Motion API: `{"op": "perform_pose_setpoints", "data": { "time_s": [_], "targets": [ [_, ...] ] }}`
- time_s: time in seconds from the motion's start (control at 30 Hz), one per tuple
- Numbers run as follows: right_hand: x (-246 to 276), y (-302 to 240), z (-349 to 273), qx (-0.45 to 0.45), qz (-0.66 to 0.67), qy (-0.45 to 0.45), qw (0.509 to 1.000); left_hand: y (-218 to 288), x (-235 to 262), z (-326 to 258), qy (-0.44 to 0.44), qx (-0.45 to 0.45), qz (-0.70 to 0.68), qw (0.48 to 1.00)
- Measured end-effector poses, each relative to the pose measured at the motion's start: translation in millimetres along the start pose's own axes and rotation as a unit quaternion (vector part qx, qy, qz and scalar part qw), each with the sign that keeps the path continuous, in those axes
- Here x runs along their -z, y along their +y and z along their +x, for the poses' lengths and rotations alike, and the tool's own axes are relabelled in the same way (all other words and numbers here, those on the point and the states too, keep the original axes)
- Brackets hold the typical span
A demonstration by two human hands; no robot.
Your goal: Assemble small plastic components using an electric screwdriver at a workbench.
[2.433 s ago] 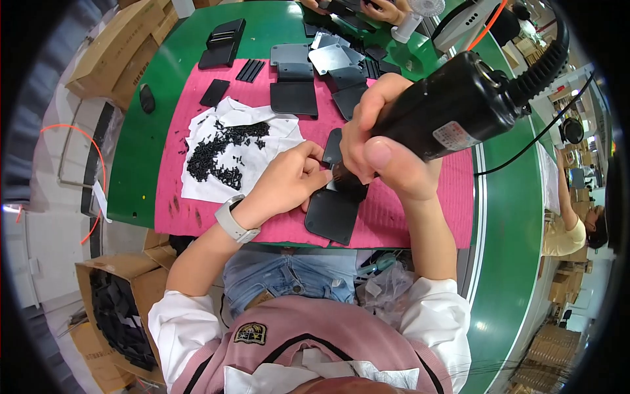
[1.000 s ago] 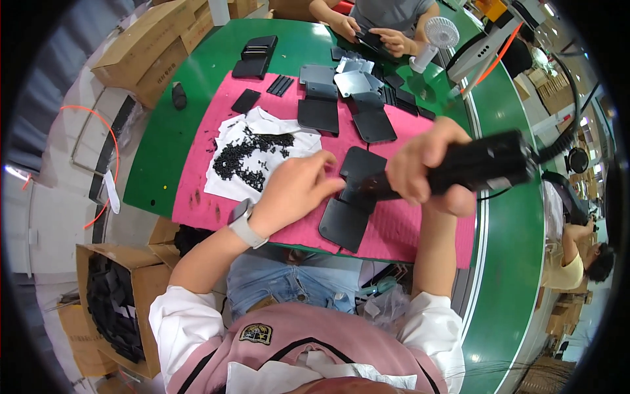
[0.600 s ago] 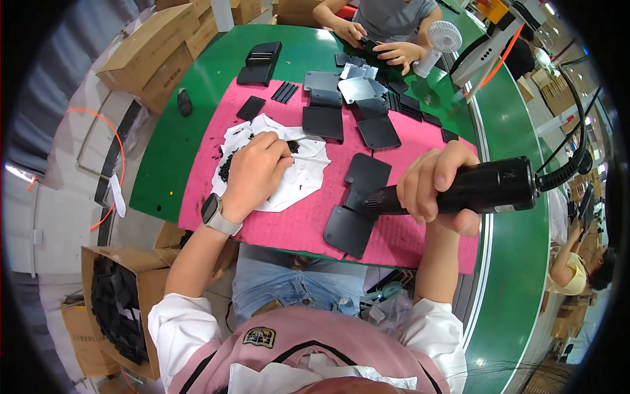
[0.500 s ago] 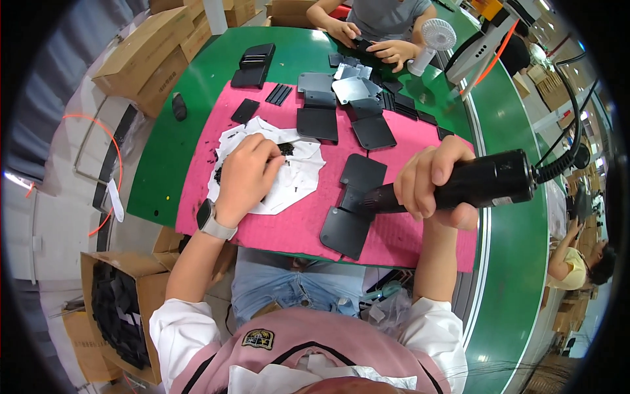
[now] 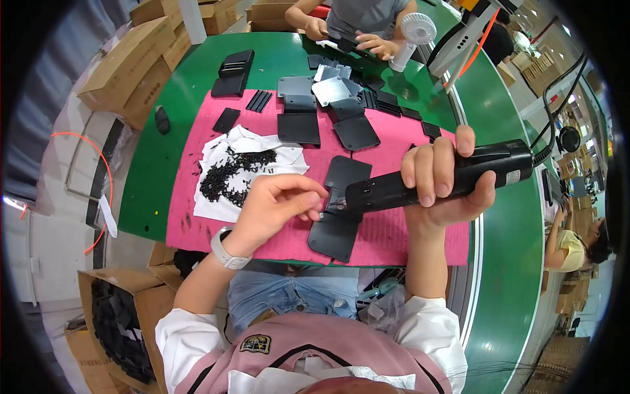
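My right hand [image 5: 441, 176] is wrapped round a black electric screwdriver [image 5: 377, 192], its tip pointing left over a black two-plate part [image 5: 335, 238]. That part lies flat on the pink mat, with a narrower middle section between its plates. Beside the screwdriver tip, my left hand [image 5: 275, 205] has thumb and fingers pinched together; whatever is between them is too small to make out. Left of this hand, a heap of small black screws [image 5: 226, 176] rests on a crumpled white cloth [image 5: 292, 159].
Several black plate parts [image 5: 298, 128] lie along the far side of the pink mat [image 5: 187, 226]. Across the green table [image 5: 141, 197], a co-worker's hands [image 5: 375, 44] handle a dark part near a white fan [image 5: 418, 29]. An open carton [image 5: 147, 305] of black pieces stands lower left.
My left hand has moved from the screw heap rightward to the screwdriver tip, uncovering the screws. The screwdriver's tip has shifted left, to the part's middle section. The whole view has shifted slightly.
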State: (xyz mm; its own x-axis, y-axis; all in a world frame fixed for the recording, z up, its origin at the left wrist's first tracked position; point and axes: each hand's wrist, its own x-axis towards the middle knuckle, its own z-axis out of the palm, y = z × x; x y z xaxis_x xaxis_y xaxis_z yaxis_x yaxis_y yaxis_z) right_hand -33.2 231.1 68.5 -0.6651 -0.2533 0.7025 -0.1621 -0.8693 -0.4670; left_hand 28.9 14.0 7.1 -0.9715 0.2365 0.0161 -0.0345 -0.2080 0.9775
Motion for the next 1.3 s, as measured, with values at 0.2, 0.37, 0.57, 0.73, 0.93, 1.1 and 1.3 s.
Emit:
{"op": "perform_pose_setpoints", "data": {
  "time_s": [0.2, 0.37, 0.57, 0.73, 0.93, 1.1, 1.3],
  "targets": [
    [4.8, 1.0, -3.4, 0.007, -0.014, 0.03, 0.999, -2.4, -10.3, 5.6, -0.032, 0.016, -0.065, 0.997],
    [1.7, 3.3, -6.0, -0.007, -0.025, 0.031, 0.999, -9.8, -9.6, 5.8, -0.029, -0.002, -0.087, 0.996],
    [-7.2, 4.2, -7.2, -0.025, -0.097, 0.059, 0.993, -14.2, -14.3, 7.7, 0.004, -0.015, -0.053, 0.998],
    [-0.2, 6.4, -7.6, -0.007, -0.063, 0.08, 0.995, -14.2, -10.6, 8.1, 0.003, 0.017, -0.098, 0.995],
    [3.4, -4.7, -3.5, -0.057, -0.02, 0.087, 0.994, -18.3, -25.6, 7.9, -0.006, -0.079, -0.022, 0.997],
    [2.4, -19.6, 0.5, -0.128, -0.121, 0.043, 0.984, -13.9, -32.2, 16.1, -0.005, -0.249, 0.393, 0.885],
    [4.5, -17.8, -1.5, -0.16, -0.22, 0.013, 0.962, -23.5, -36.0, 14.9, -0.048, -0.236, 0.425, 0.873]
  ]
}}
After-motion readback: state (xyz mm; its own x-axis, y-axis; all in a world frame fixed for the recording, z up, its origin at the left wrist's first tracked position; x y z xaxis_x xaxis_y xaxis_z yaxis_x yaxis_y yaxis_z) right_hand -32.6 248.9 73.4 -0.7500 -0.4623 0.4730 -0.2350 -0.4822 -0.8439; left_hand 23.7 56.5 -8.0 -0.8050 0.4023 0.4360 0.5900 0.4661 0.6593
